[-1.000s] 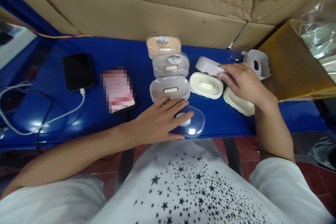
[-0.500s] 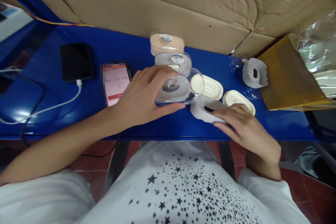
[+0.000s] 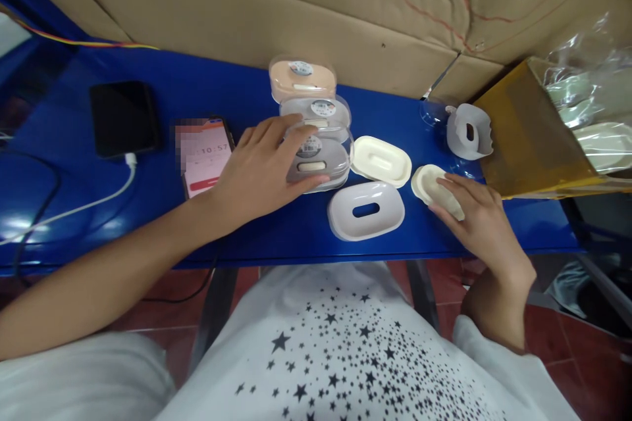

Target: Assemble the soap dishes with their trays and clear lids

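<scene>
My left hand (image 3: 264, 168) spans the front soap box, its thumb and index finger on the sides of the clear lid (image 3: 340, 156). This lid sits over a grey box (image 3: 336, 174) with a round label and a cream bar on its front. My right hand (image 3: 474, 217) pinches a cream oval tray (image 3: 439, 194), tilted slightly at the right. Between the hands, a grey oval holder (image 3: 340, 220) with a slot in its middle lies face up. Behind it rests another cream tray (image 3: 381, 161).
A lidded grey box (image 3: 316, 108) and a peach one (image 3: 302, 82) stand in a row behind. To the left are a phone (image 3: 205, 154) and a black power bank (image 3: 123, 118). A grey holder (image 3: 469, 131) and a cardboard box (image 3: 528, 138) of wrapped parts stand right.
The clear lid has come down onto the front grey box. My right hand has let go of the grey holder, now lying flat, and moved right to take the cream tray.
</scene>
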Available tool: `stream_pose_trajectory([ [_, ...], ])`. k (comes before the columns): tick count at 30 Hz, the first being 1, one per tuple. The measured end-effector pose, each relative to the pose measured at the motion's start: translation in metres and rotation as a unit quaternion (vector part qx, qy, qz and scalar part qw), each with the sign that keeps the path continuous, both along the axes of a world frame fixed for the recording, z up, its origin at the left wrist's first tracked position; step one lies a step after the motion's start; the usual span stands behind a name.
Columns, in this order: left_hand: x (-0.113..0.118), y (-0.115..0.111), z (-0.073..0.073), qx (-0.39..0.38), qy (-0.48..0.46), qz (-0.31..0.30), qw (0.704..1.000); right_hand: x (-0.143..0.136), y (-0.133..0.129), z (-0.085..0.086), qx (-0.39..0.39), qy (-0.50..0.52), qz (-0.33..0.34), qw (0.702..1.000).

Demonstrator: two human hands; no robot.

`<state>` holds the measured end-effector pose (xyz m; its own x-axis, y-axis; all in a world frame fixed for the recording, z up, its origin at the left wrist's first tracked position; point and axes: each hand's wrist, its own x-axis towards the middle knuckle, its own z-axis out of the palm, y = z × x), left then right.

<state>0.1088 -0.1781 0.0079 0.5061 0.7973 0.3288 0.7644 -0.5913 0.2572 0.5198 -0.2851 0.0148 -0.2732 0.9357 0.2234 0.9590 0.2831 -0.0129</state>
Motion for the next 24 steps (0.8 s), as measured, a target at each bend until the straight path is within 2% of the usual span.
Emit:
stream_pose_trajectory([
  [5,0.001,-0.006,0.006,0.023,-0.019,-0.019,0.999,0.021,-0.048,-0.021,-0.004,0.076,-0.032,0.997],
  [8,0.002,-0.01,0.007,0.022,-0.027,-0.03,0.999,0.019,-0.076,-0.019,-0.029,0.134,-0.013,0.991],
  [11,0.004,-0.013,0.006,0.007,-0.031,-0.038,0.999,0.011,-0.088,-0.016,-0.051,0.143,0.015,0.988],
  [15,0.005,-0.012,0.003,0.008,-0.022,-0.043,0.999,-0.015,-0.072,-0.021,-0.01,0.11,0.033,0.993],
  [21,0.003,-0.006,-0.002,0.016,-0.015,-0.036,0.999,-0.08,-0.023,-0.03,0.029,0.087,0.175,0.98],
  [24,0.002,-0.006,-0.001,0.022,-0.013,-0.041,0.999,-0.089,-0.018,-0.027,0.073,0.099,0.197,0.973],
])
